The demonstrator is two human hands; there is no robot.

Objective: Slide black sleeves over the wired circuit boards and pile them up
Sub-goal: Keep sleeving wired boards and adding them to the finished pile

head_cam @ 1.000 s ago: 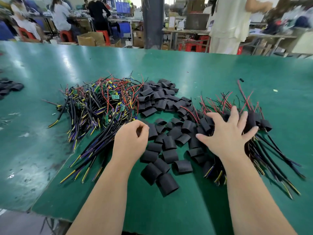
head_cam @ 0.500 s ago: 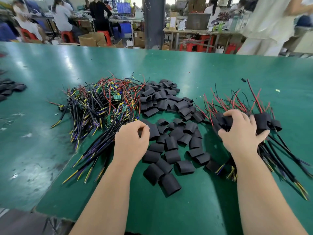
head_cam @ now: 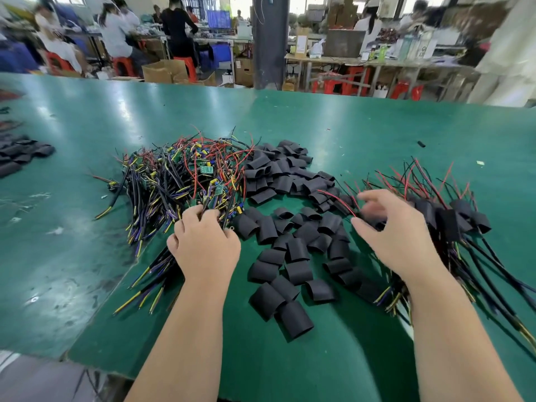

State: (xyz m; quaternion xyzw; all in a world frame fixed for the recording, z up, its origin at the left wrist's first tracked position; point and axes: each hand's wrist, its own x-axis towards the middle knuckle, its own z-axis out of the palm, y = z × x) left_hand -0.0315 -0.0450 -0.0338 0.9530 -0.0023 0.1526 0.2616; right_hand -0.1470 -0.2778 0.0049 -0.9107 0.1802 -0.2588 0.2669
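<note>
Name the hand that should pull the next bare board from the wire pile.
Left. The left hand reaches into the pile of bare wired boards; the right hand, blurred, hovers beyond the loose sleeves, by the sleeved pile.

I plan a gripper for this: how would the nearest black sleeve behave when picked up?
The black sleeve looks thin-walled and half flattened, so it probably squashes easily and weighs little. Being flattened, it should hardly roll on the table.
</note>
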